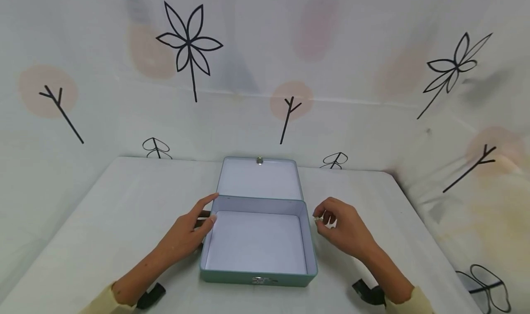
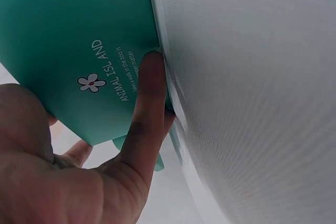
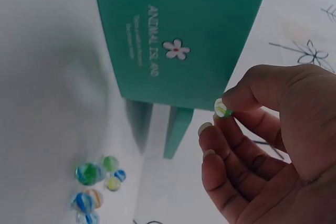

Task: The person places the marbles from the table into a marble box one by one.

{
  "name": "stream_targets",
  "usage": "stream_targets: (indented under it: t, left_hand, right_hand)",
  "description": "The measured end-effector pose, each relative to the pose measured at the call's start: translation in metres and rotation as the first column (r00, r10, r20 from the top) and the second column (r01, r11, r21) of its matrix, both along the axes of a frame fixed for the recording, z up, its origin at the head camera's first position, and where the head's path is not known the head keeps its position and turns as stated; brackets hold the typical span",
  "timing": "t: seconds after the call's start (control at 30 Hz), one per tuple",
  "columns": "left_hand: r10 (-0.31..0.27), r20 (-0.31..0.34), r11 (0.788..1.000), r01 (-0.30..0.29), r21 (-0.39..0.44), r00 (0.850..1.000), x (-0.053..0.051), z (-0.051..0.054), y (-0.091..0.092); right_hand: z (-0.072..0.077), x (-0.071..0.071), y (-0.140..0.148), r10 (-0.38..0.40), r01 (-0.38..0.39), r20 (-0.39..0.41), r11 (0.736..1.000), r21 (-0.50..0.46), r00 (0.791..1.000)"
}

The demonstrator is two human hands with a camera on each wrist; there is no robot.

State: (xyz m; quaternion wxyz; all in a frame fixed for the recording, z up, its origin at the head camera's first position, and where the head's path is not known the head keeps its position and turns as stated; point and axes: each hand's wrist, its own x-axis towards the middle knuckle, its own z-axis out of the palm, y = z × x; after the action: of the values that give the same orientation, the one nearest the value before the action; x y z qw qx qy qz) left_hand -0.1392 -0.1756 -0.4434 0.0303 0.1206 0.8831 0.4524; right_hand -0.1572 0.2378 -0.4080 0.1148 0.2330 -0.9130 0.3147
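Observation:
A green tin box (image 1: 257, 279) stands with its lid (image 1: 260, 178) folded back; its pale inside holds nothing. My left hand (image 1: 188, 231) grips the left wall, the thumb at the rim and other fingers along the outer side, as the left wrist view shows. Just right of the box, my right hand (image 1: 345, 229) pinches a small clear marble (image 3: 222, 107) with yellow-green streaks between thumb and forefinger. The other right fingers curl below it. Several glass marbles (image 3: 90, 174), green, blue, orange and yellow, lie on the cloth in the right wrist view; the right hand hides them from the head view.
A white cloth (image 1: 136, 199) covers the table. Behind it hangs a pale backdrop (image 1: 248, 65) with line-drawn flowers and twigs. A metal catch (image 1: 259, 160) sits on the lid edge, and a latch (image 1: 258, 281) on the box front.

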Motion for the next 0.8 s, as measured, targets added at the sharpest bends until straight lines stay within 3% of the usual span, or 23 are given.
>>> stream_targets:
  t: [0.33,0.8]
  left_hand:
    - [-0.003,0.000,1.000,0.003,-0.009,1.000,0.000,-0.001,0.000]
    - [-0.005,-0.006,1.000,0.005,-0.009,1.000,-0.001,0.000,0.000]
  right_hand:
    - [0.003,0.006,-0.007,0.084,-0.084,-0.016,0.996,-0.035,0.996]
    - [0.009,0.011,-0.011,0.116,-0.116,0.010,0.992,-0.044,0.993]
